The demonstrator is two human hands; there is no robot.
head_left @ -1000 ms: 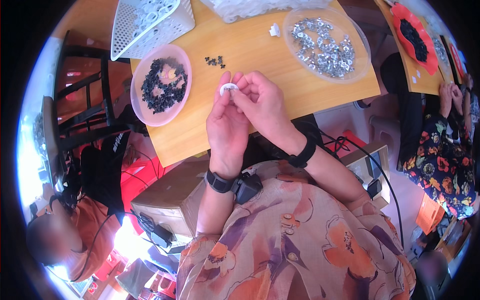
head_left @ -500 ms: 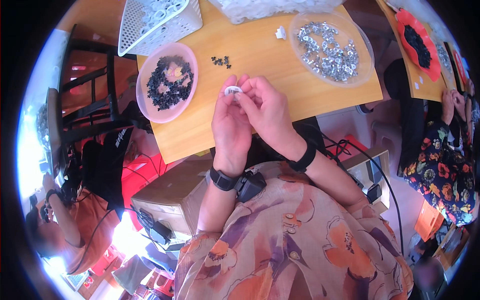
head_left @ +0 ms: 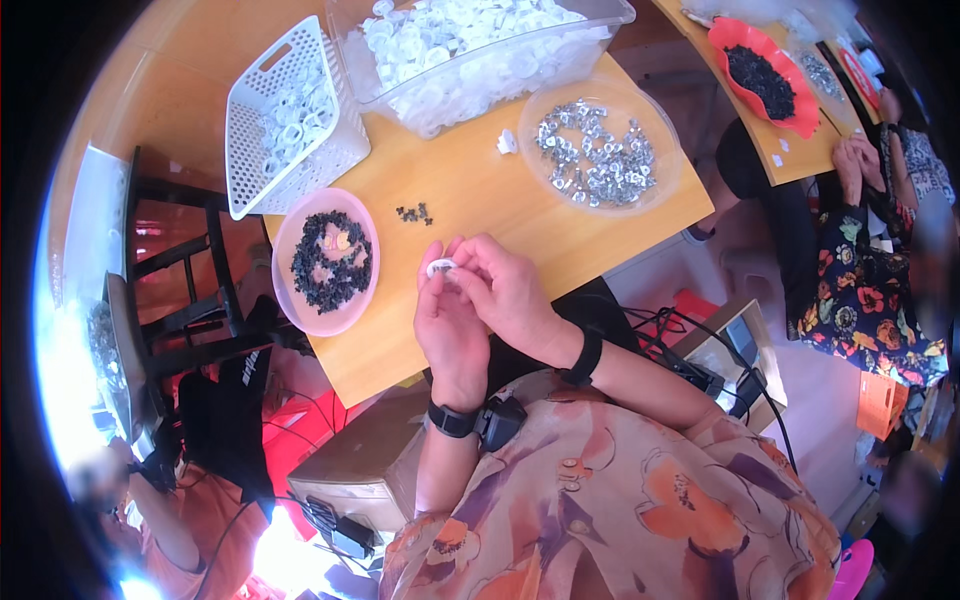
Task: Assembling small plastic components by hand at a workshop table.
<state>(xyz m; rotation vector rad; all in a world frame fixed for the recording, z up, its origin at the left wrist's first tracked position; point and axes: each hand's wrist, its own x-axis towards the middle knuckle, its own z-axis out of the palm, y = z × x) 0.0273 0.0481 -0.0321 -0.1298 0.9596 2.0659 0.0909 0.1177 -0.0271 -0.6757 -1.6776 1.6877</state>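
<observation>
My left hand [head_left: 452, 335] is closed around a small white round plastic piece [head_left: 439, 267], held at the fingertips. From the right, my right hand [head_left: 512, 298] pinches at the same piece with thumb and fingers; what lies beneath the fingertips is hidden. Both hands are just above the near part of the wooden table [head_left: 470, 185]. Beyond them lie several small black cross-shaped parts [head_left: 413, 214]. On the left, a pink bowl [head_left: 287, 285] holds many more black parts. A clear round tray [head_left: 668, 158] at the right contains small silver metal parts.
A white perforated basket [head_left: 247, 160] and a clear bin [head_left: 480, 75], both with white plastic pieces, stand at the back. One white piece [head_left: 507, 142] lies near the tray. Cables [head_left: 665, 325] hang at the right. Other people sit left and right, near a red dish [head_left: 728, 40].
My view has shifted, so the table appears lower and more of the back bin shows. Both hands stay together on the white piece, which now appears tilted more edge-on.
</observation>
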